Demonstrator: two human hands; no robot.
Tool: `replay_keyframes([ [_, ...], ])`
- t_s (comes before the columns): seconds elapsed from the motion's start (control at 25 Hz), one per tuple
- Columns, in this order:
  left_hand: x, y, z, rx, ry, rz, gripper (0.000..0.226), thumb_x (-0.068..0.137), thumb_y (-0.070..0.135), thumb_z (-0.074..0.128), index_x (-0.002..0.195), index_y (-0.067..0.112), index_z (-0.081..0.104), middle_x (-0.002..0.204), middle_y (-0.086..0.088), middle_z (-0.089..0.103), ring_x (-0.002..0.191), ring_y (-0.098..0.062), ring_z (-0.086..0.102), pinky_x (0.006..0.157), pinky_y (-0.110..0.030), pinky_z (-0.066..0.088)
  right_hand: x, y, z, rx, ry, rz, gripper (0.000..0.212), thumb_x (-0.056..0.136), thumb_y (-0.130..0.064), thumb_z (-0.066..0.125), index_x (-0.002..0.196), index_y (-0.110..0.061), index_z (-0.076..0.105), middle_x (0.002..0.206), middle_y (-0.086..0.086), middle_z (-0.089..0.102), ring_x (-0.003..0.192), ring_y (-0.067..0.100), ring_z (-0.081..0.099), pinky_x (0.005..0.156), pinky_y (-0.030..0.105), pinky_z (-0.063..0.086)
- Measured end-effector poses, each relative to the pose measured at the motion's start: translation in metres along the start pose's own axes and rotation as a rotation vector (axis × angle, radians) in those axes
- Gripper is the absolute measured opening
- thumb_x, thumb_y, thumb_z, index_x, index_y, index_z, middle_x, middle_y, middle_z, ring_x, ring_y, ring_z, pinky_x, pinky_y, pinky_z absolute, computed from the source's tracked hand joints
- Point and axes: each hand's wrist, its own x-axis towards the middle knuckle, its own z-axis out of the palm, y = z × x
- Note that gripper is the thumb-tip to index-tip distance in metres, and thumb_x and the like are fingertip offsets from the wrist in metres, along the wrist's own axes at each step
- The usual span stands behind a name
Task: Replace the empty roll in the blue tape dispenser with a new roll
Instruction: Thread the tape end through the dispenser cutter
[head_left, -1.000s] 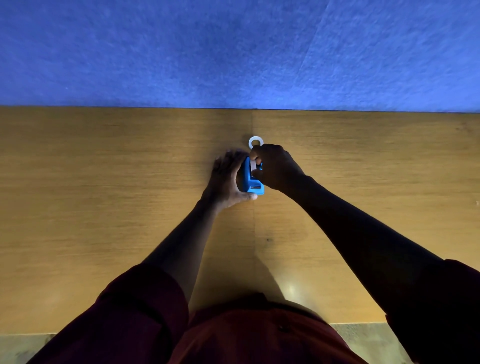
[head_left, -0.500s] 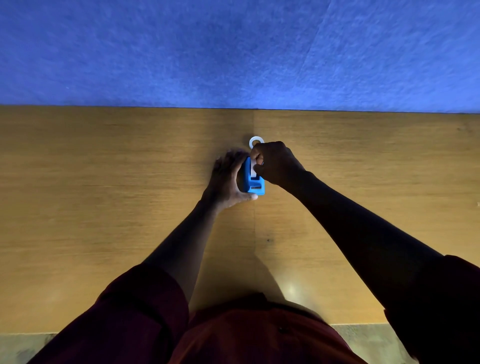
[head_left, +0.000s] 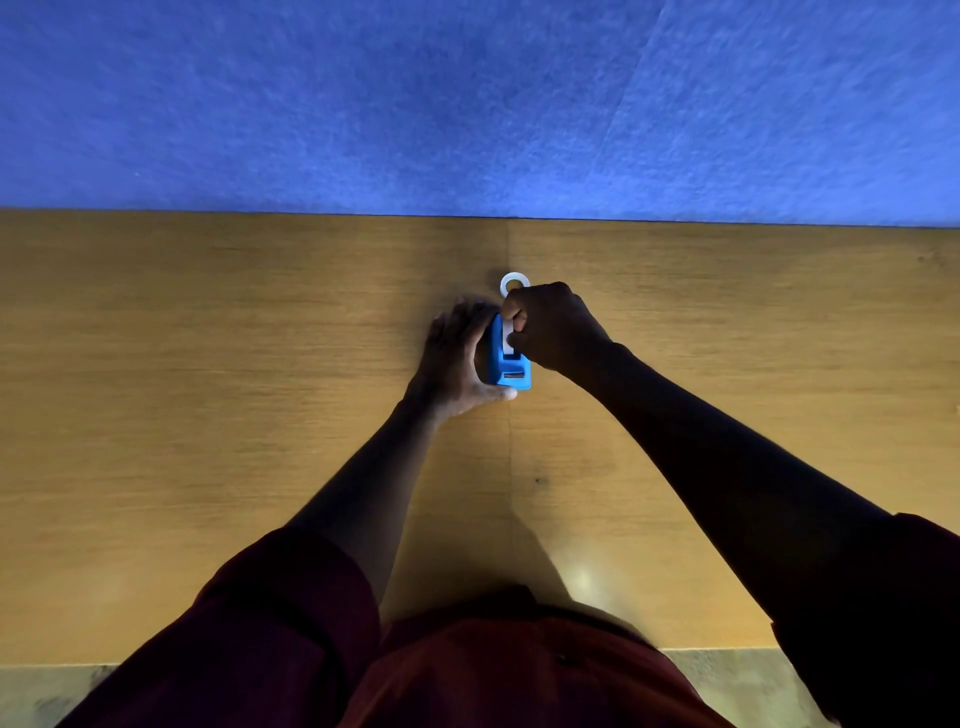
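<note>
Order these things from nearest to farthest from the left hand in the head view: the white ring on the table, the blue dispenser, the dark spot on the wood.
1. Blue dispenser: touching the left hand.
2. White ring: just beyond, toward the wall.
3. Dark spot: toward the person.

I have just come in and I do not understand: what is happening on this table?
A person is working on a blue tape dispenser on the wooden table. The left hand holds its side, and the right hand pinches something white at its top. A white roll lies on the table just beyond the hands.
</note>
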Motion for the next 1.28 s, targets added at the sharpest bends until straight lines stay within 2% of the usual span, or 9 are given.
replay_keyframes([
  [0.16,0.0,-0.001,0.001,-0.01,-0.001,-0.006,0.118,0.064,0.053,0.089,0.158,0.021,0.025,0.165,-0.009,0.027,0.155,-0.03,0.019,0.128,-0.053,0.015,0.001,0.001,0.001,-0.007,0.015,0.02,0.017,0.091,-0.016,0.07,0.107,-0.012,0.072,0.102,0.006,0.076,0.085,0.016,0.074,0.075,0.033,0.062],
  [0.36,-0.002,0.0,0.0,-0.012,0.014,0.002,0.118,0.064,0.051,0.09,0.158,0.018,0.025,0.164,-0.01,0.029,0.155,-0.032,0.02,0.128,-0.05,0.014,0.006,0.002,0.003,-0.017,-0.004,0.039,0.021,0.087,-0.012,0.072,0.107,-0.012,0.071,0.102,0.007,0.075,0.087,0.018,0.073,0.077,0.036,0.062],
  [0.52,-0.001,0.001,-0.002,0.006,-0.012,0.003,0.118,0.066,0.052,0.089,0.159,0.017,0.025,0.165,-0.009,0.027,0.156,-0.029,0.019,0.126,-0.054,0.019,0.011,0.003,0.004,-0.051,-0.042,0.058,0.027,0.086,-0.015,0.073,0.112,-0.011,0.07,0.105,0.008,0.073,0.089,0.02,0.072,0.08,0.037,0.062],
  [0.64,-0.001,0.001,-0.003,0.006,-0.034,-0.01,0.117,0.068,0.052,0.088,0.16,0.018,0.024,0.167,-0.008,0.023,0.158,-0.028,0.014,0.127,-0.053,0.014,0.013,0.003,0.003,-0.059,-0.054,0.052,0.029,0.084,-0.016,0.075,0.112,-0.009,0.069,0.103,0.007,0.073,0.088,0.019,0.072,0.081,0.036,0.062],
  [0.76,-0.001,0.001,-0.002,0.02,-0.034,-0.004,0.114,0.068,0.053,0.088,0.158,0.018,0.027,0.166,-0.008,0.024,0.157,-0.028,0.016,0.126,-0.054,0.016,0.014,0.004,0.004,-0.058,-0.06,0.06,0.029,0.084,-0.016,0.075,0.111,-0.009,0.069,0.102,0.007,0.073,0.087,0.019,0.071,0.08,0.037,0.062],
  [0.96,-0.002,-0.002,0.002,0.004,-0.02,-0.01,0.119,0.067,0.053,0.088,0.161,0.019,0.022,0.169,-0.009,0.02,0.158,-0.028,0.01,0.13,-0.048,0.006,0.013,0.004,0.004,-0.087,-0.069,0.052,0.032,0.085,-0.018,0.075,0.114,-0.008,0.067,0.105,0.008,0.073,0.088,0.019,0.072,0.08,0.036,0.062],
  [1.08,-0.002,-0.002,0.003,-0.007,-0.004,-0.011,0.124,0.067,0.052,0.088,0.162,0.02,0.015,0.169,-0.011,0.019,0.158,-0.029,0.01,0.126,-0.041,-0.001,0.01,0.002,0.004,-0.1,-0.064,0.047,0.036,0.083,-0.017,0.077,0.115,-0.009,0.066,0.103,0.009,0.072,0.086,0.02,0.072,0.076,0.034,0.062],
  [1.28,-0.001,-0.003,0.003,-0.005,-0.015,-0.022,0.124,0.067,0.053,0.088,0.162,0.018,0.015,0.17,-0.009,0.019,0.159,-0.028,0.007,0.129,-0.048,0.004,-0.003,0.001,0.007,-0.033,0.002,0.024,0.031,0.08,-0.013,0.078,0.108,-0.011,0.066,0.097,0.005,0.072,0.083,0.016,0.071,0.072,0.033,0.062],
])
